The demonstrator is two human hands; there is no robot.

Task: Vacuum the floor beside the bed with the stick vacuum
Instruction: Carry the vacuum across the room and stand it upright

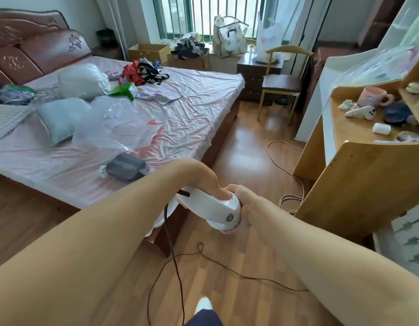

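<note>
Wooden floorboards [246, 149] run between a bed [192, 102] on the left and a light wood desk [359, 175] on the right, with a barred window at the far end; the bed carries a pink sheet under clear plastic, strewn with pillows, crumpled clothes and a dark pouch [126, 168] near its front edge. Beyond the foot of the bed stand cardboard boxes [148, 51] and a wooden chair [281, 83]; a pink mug [373, 96] sits on the desk among small ornaments.

Both arms reach forward to the stick vacuum [220, 209], of which only the white handle end shows, held in the air just off the near corner of the bed; the rest of it is hidden behind the left forearm. The left hand [211, 184] comes down from above with its fingers curled over the top of the handle; the right hand [242, 203] wraps round the rounded rear end, fingertips showing beneath it; the two hands touch.

A black cord [174, 257] drops from the handle and loops over the floor below; an orange cable [283, 161] lies coiled by the desk; a foot [203, 304] in white shows at the bottom edge.
</note>
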